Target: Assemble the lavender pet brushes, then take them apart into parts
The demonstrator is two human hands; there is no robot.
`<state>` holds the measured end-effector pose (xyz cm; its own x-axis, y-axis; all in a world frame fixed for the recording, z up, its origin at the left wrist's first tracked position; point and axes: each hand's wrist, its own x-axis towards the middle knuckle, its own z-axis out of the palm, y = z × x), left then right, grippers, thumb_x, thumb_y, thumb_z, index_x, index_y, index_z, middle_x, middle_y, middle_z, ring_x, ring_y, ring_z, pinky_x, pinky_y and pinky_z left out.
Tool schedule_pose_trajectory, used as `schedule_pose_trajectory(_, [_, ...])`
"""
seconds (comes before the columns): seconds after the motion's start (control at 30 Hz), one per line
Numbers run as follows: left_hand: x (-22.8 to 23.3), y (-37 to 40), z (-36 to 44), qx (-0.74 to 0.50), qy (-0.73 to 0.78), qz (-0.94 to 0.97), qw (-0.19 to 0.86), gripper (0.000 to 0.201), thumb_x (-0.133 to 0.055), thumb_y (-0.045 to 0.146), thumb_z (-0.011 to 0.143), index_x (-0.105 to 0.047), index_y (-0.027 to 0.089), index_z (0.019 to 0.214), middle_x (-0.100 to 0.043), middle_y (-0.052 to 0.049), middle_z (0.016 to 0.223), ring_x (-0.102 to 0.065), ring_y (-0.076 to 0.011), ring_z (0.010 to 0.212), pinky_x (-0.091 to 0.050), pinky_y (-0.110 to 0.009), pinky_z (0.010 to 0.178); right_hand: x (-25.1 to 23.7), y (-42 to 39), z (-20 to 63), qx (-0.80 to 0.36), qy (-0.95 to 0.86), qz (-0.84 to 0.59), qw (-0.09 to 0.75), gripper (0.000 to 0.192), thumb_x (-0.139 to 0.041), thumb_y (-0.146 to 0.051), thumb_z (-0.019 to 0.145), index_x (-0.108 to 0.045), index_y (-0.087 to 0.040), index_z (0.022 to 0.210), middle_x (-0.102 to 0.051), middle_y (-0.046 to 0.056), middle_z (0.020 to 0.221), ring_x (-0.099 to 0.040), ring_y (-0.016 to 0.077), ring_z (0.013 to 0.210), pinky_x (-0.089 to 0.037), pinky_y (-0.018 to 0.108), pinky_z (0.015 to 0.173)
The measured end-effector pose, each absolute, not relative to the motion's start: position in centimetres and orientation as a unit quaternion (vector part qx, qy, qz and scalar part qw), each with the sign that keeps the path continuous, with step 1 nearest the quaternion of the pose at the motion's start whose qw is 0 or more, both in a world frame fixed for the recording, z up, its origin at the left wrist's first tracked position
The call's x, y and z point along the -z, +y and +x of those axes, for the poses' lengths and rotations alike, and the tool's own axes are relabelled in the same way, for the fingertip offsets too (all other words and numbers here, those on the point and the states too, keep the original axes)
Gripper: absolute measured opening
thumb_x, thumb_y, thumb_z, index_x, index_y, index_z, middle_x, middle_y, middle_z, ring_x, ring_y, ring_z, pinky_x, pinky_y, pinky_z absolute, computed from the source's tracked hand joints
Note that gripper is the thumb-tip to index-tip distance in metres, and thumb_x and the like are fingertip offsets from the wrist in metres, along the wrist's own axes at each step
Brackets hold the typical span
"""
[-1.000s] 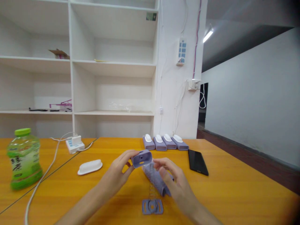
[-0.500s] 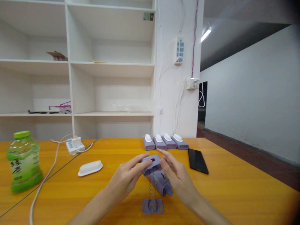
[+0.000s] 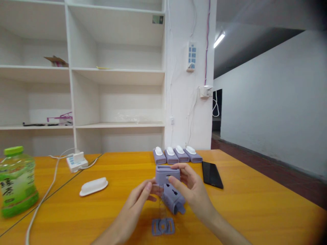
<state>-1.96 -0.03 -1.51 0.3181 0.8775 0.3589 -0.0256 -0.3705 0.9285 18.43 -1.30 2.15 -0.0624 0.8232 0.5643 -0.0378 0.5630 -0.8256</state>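
My right hand point(image 3: 195, 189) grips a purple plastic cap piece point(image 3: 163, 173), thumb on its front face near a small opening and fingers along the top. My left hand point(image 3: 138, 202) is just below and left of that piece, fingers loosely curled and thumb apart. Its fingertips are beside a thin coil spring point(image 3: 160, 206); whether they touch it I cannot tell. The spring stretches down to a flat purple plate point(image 3: 162, 227) with cut-outs, low on the table. Behind my right hand lies a purple box-shaped housing point(image 3: 172, 199) with dark slots, partly covered.
Several purple cases with white tops point(image 3: 170, 156) line the table's back edge. A black phone point(image 3: 212, 174) lies to the right. On the left are a white oval lid point(image 3: 93, 186), a power strip point(image 3: 76, 162) with a white cable, and a green bottle point(image 3: 18, 183).
My left hand has let go of the cap piece and dropped down to the left. The right hand now holds it, turned with its slotted face toward me. The view has shifted slightly.
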Motion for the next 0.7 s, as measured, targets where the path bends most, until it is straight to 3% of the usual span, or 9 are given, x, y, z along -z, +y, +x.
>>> schedule_pose_trajectory(0.13, [1.9,-1.1,-1.0,-0.461,0.272,0.678,0.505,0.041,-0.065,0.049,0.093,-0.069,0.019,0.121,-0.073,-0.010,0.120,-0.067,-0.0282,0.111,-0.051,-0.040,0.102,-1.6,-1.6,18.4,-0.325,-0.659,-0.319,0.598,0.030,-0.073,-0.042,0.088,-0.061,-0.024,0.109,-0.072,0.005,0.105,-0.067,0.0241,0.098,-0.052,0.037,0.088])
schedule_pose_trajectory(0.3, [2.3,-1.5,0.2,-0.471,0.256,0.674,0.509,0.033,-0.066,0.045,0.094,-0.071,0.015,0.107,-0.076,-0.009,0.094,-0.071,-0.0249,0.092,-0.056,-0.036,0.089,-1.3,-1.8,18.1,-0.318,-0.669,-0.329,0.586,0.031,-0.074,-0.041,0.087,-0.063,-0.025,0.112,-0.072,0.005,0.109,-0.067,0.0251,0.101,-0.052,0.039,0.091])
schedule_pose_trajectory(0.7, [2.1,-1.4,-0.1,-0.478,0.211,0.688,0.503,0.029,-0.060,0.034,0.099,-0.069,0.017,0.122,-0.075,-0.009,0.106,-0.069,-0.0225,0.094,-0.055,-0.035,0.089,-0.7,-1.4,18.4,-0.309,-0.675,-0.333,0.581,0.031,-0.075,-0.038,0.087,-0.063,-0.026,0.113,-0.071,0.005,0.114,-0.066,0.0250,0.104,-0.052,0.039,0.094])
